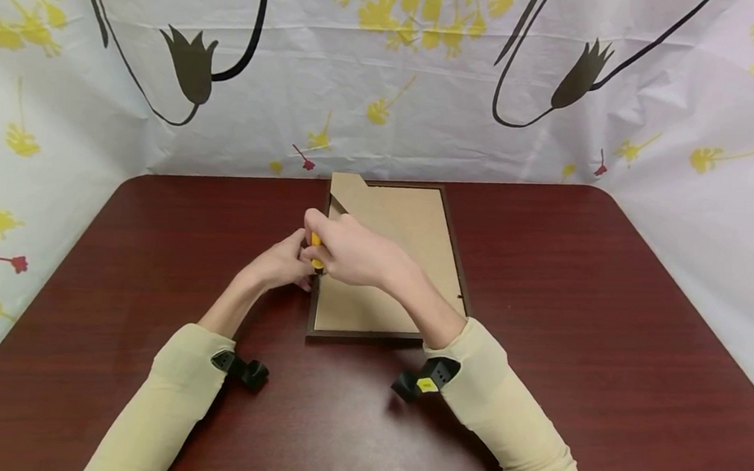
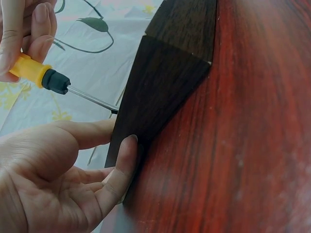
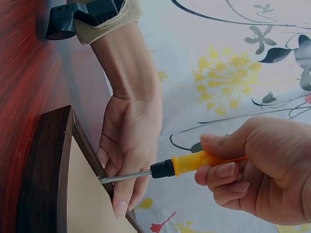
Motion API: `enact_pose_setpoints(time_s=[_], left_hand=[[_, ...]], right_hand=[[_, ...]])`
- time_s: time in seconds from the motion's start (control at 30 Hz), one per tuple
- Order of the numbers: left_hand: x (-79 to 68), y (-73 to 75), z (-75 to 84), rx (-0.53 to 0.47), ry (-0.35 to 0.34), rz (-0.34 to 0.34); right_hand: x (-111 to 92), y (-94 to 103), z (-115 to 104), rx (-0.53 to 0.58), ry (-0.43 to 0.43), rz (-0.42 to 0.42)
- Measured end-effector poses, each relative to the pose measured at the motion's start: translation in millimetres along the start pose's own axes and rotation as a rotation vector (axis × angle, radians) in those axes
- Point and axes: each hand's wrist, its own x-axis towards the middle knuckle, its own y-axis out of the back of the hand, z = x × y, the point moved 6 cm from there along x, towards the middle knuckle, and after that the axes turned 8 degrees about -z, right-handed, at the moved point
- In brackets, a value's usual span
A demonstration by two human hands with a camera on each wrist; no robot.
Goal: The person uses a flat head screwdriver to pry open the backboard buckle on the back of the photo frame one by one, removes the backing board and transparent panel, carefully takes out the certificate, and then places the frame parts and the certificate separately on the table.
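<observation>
White cloth (image 1: 390, 79) printed with yellow blossoms, small red ones and dark, curling stems hangs behind and to both sides of a reddish-brown wood-grain table (image 1: 565, 319). Toward the table's far edge lies a dark wooden picture frame (image 1: 355, 336), back side up, with a tan backing board (image 1: 370, 313) set inside its rim. At the far left corner, a tan flap (image 1: 349, 183) juts slightly past the frame's far edge, with a dark slanting gap below it. Near the right rim, 1 small dark tab (image 1: 460, 297) shows against the board. The right hand (image 1: 356, 255) has its fingers curled round the yellow handle of a screwdriver (image 3: 187, 163), which has a black collar and a metal shaft. Its tip meets the inner side of the frame's left rim, where rim and board come together. Just beside it, the left hand (image 1: 280, 263) grips that same rim with bent fingers, 1 fingertip pressed to the outer face. Pale yellow sleeves (image 1: 186, 368) cover both forearms, and 2 black wrist cameras (image 1: 435, 375) sit at the cuffs, 1 on each arm.
</observation>
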Motion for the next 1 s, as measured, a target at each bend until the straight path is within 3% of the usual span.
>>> enact_pose_setpoints(time_s=[0.4, 0.57, 0.83, 1.0], left_hand=[[-2.9, 3.4, 2.4, 0.042, 0.046, 0.024], [-4.1, 4.0, 0.5, 0.087, 0.084, 0.026], [-4.1, 3.7, -1.6, 0.113, 0.089, 0.036], [-3.6, 2.9, -1.9, 0.101, 0.088, 0.039]], right_hand=[[-18.0, 4.0, 21.5, 0.082, 0.008, 0.074], [-30.4, 4.6, 35.9, 0.114, -0.02, 0.053], [-50.3, 3.2, 52.3, -0.046, -0.043, -0.017], [-57.4, -2.7, 64.7, -0.088, -0.082, -0.053]])
